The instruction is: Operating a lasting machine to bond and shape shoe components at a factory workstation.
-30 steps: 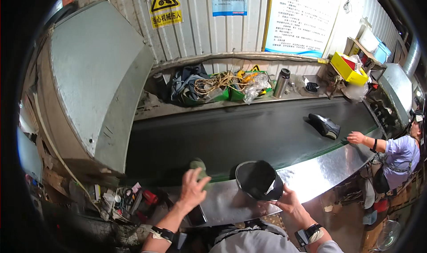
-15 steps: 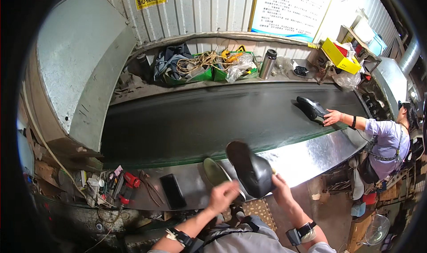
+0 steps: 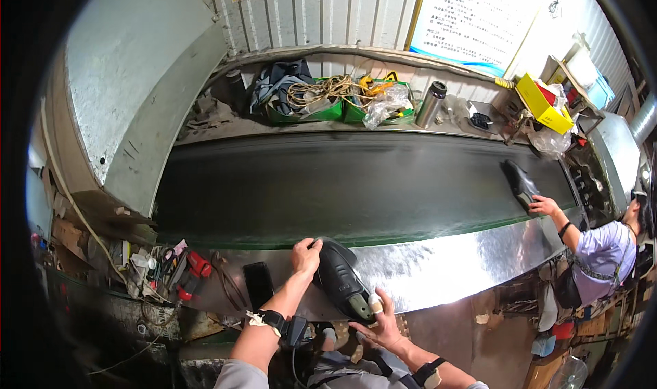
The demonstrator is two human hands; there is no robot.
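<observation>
A black shoe (image 3: 337, 274) lies tilted over the metal ledge in front of me, its upper facing up. Greenish material, like a shoe last, shows in its opening. At the toe end, my left hand (image 3: 306, 256) is closed on the shoe's edge. My right hand (image 3: 384, 324) is at the heel with fingers and thumb spread, one finger wearing a pale wrap; it touches or nearly touches the heel. A dark flat edge shows beyond the toe; I cannot tell what it belongs to. The green sole seen earlier is hidden.
A dark conveyor belt (image 3: 287, 190) runs behind the metal ledge (image 3: 424, 269). On the right, a co-worker's hand (image 3: 544, 205) touches another black shoe (image 3: 521, 182). A phone (image 3: 258, 285), pliers (image 3: 229, 279) and a red tool (image 3: 195, 276) lie left. Green bins (image 3: 301, 112) and a flask (image 3: 431, 105) stand behind.
The shoe has turned from sole side to upper side and come lower. My left hand has taken hold of its toe end; my right hand has moved down and spread. The co-worker's shoe shifted right.
</observation>
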